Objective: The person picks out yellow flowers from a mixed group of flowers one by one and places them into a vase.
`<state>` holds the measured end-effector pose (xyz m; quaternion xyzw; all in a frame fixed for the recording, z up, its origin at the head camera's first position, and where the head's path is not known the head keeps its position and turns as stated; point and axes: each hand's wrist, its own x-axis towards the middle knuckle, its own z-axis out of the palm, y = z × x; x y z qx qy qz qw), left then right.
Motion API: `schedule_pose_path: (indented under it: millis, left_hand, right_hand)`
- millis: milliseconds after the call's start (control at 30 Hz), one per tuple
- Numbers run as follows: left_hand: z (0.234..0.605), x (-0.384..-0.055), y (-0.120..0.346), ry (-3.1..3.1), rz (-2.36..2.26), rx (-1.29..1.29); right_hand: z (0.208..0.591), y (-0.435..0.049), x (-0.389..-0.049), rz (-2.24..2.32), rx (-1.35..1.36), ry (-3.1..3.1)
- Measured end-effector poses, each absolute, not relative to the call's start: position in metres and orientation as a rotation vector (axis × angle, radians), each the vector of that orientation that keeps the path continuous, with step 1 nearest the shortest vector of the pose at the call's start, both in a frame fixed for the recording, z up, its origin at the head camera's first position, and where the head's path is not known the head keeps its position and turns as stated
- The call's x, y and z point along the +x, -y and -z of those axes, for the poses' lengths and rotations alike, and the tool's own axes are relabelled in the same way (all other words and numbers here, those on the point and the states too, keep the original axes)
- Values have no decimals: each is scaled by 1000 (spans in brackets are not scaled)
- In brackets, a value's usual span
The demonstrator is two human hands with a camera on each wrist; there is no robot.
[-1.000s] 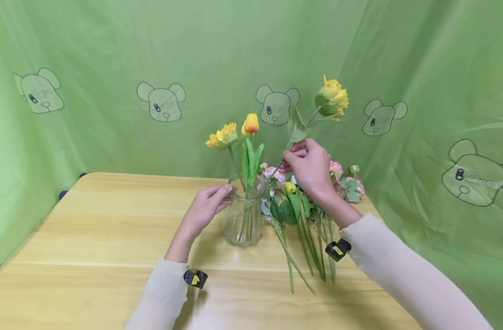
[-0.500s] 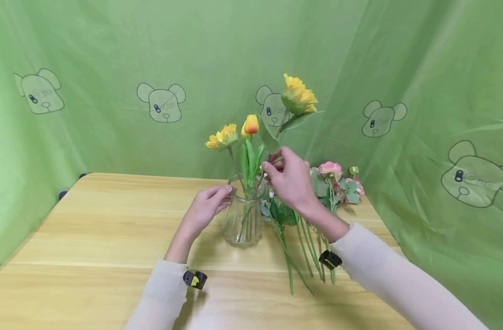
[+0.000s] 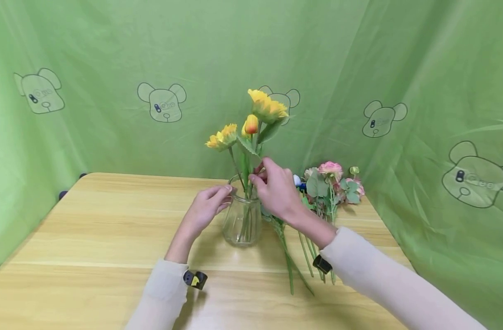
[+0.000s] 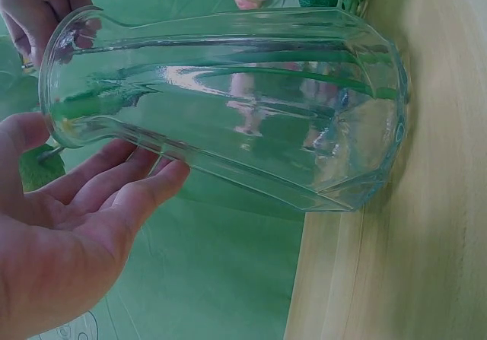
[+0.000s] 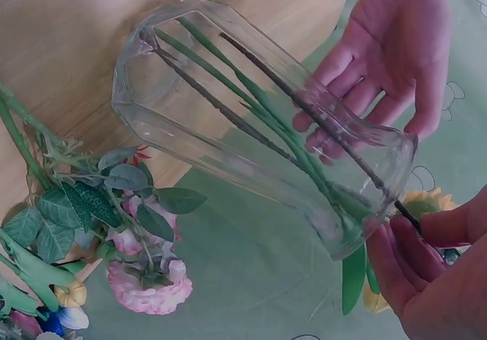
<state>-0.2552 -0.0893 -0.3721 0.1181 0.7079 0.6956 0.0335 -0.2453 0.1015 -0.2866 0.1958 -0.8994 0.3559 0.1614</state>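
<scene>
A clear glass vase [image 3: 242, 224] stands upright on the wooden table. My left hand [image 3: 206, 206] holds its neck from the left, thumb at the rim and fingers along the side [image 4: 91, 211]. With thumb and fingertips, my right hand [image 3: 276, 188] pinches the dark stem [image 5: 304, 108] of a yellow sunflower [image 3: 268, 107] just above the vase mouth. That stem runs down inside the glass, its lower end near the vase's bottom. Another sunflower [image 3: 222, 137] leans left in the vase, beside orange-yellow tulips [image 3: 251, 124] with green leaves.
Right of the vase lie more flowers, including pink blooms [image 3: 330, 169], a white and blue one, and several green stems [image 3: 290, 261] pointing toward the front. Green cloth [image 3: 111, 68] printed with bear heads hangs behind and beside the table [image 3: 111, 238].
My right hand has moved left and slightly down with the sunflower, bringing it from beside the vase to over its mouth, stem inside. The left hand has stayed at the neck.
</scene>
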Motion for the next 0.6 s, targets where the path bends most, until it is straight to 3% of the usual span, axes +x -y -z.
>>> schedule_pose_path:
  millis: [600]
  left_hand:
    - [372, -256, 89, -2195, -2130, 352]
  right_hand:
    - [293, -96, -249, -877, 550, 2676]
